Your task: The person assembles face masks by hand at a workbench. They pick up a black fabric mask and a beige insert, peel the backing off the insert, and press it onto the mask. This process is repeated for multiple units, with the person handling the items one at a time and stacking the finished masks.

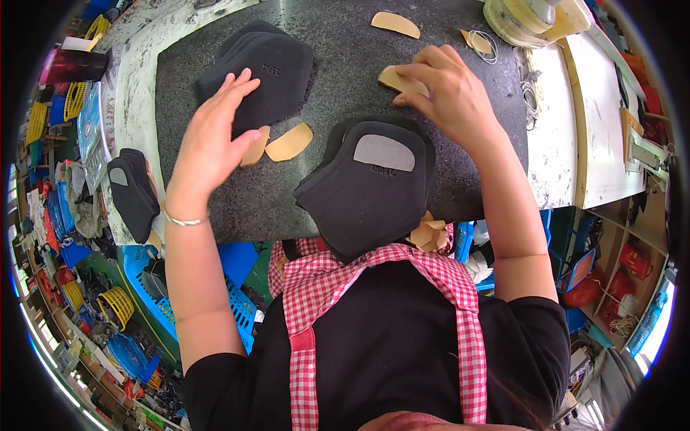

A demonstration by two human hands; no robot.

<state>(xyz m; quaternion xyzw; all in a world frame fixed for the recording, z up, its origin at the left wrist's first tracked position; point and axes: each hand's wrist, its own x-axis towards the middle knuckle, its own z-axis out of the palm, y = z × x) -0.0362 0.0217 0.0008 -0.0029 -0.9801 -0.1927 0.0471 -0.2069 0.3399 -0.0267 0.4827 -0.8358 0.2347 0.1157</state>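
My right hand point(456, 90) pinches one end of a tan curved piece point(389, 77) between thumb and fingers, low over the dark speckled slab point(345, 79). My left hand point(208, 133) has its fingers stretched out over the edge of a stack of black flat shaped pieces point(280, 79). Its thumb reaches a tan piece point(256, 149), partly covering it. Beside that lies another tan half-round piece point(290, 142). Nearer to me rests a second stack of black pieces point(366, 205), whose top one carries a grey half-round patch point(384, 152).
At the far side are a loose tan piece point(395, 24), a string loop point(483, 44) and a whitish tub point(514, 21). Several black pieces point(133, 194) lie left of the slab. Folded tan pieces point(430, 234) sit at its front edge, with a blue basket point(147, 287) below left.
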